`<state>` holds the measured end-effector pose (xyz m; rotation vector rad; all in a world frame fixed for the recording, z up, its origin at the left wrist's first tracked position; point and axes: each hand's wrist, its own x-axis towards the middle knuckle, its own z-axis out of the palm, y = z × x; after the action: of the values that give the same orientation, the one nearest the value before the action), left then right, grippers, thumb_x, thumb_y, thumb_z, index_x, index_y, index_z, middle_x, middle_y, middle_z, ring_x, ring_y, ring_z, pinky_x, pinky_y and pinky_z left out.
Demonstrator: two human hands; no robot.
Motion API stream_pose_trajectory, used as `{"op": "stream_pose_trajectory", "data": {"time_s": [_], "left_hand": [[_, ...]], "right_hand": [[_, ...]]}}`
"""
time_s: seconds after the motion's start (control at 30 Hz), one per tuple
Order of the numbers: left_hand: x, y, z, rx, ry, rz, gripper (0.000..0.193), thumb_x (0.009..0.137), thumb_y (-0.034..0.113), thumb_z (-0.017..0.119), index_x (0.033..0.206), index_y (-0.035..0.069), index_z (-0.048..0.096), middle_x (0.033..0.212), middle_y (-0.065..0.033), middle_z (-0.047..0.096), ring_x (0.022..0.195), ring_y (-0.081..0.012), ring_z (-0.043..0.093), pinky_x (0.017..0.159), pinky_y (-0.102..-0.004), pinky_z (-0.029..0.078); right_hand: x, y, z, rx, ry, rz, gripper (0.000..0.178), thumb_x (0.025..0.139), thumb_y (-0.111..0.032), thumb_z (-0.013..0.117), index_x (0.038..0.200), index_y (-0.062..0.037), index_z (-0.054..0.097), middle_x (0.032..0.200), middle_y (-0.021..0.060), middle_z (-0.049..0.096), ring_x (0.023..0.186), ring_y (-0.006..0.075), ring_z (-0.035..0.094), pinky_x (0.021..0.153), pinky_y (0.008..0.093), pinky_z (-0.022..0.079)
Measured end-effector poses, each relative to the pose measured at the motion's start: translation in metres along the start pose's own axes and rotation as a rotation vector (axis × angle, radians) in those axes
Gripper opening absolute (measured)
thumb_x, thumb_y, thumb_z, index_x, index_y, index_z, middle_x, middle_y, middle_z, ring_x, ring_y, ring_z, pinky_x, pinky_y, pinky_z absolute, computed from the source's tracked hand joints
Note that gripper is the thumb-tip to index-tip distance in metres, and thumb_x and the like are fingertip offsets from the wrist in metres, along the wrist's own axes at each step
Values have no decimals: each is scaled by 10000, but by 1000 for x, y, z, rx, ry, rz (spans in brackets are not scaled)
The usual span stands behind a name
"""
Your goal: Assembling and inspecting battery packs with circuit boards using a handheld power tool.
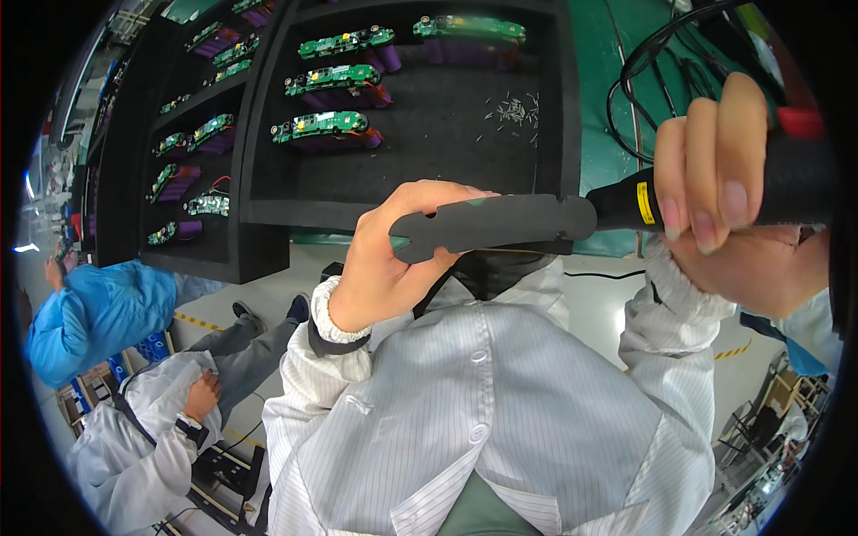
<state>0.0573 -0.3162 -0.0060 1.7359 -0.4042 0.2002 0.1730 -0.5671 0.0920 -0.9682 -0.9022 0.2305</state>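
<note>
Beyond both hands stands a black tray (563, 107) holding green circuit boards (326, 125) over purple batteries; small metal pins (517, 111) lie loose in it, ahead of the gap between the hands. Black cables (645, 49) loop just beyond the right hand (728, 192). Well off to the left hand's (380, 255) side is a seated person in white (147, 447). The dark plate (500, 223) sits between the hands, long axis side to side, notched end in the left hand's partly closed pinch, rounded end toward the black tool (617, 204) wrapped by the right hand's curled fingers.
</note>
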Motion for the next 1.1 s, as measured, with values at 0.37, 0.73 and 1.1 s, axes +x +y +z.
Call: {"op": "stream_pose_trajectory", "data": {"time_s": [0.37,0.73,1.1], "left_hand": [[-1,-3,-1,-51,-4,-31,402,832,-101,687,1213,10,617,1142,-100,701,898,-171,693,791,-295,549],[-1,-5,-2,-24,-18,-1,421,809,-115,681,1206,12,618,1158,-106,706,950,-191,701,832,-313,552],[-4,-3,-1,-75,-2,-62,418,810,-117,672,1203,14,618,1117,-96,714,939,-184,703,822,-306,552]], "right_hand": [[11,11,-13,118,-164,41,381,994,-372,579,820,-35,613,779,14,549,595,115,583,561,253,534],[12,10,-14,132,-270,5,250,1001,-211,608,837,-30,661,760,34,580,590,148,627,575,283,565],[15,11,-19,109,-357,-43,186,978,-192,648,933,-14,680,776,46,599,609,164,636,596,289,584]]}}
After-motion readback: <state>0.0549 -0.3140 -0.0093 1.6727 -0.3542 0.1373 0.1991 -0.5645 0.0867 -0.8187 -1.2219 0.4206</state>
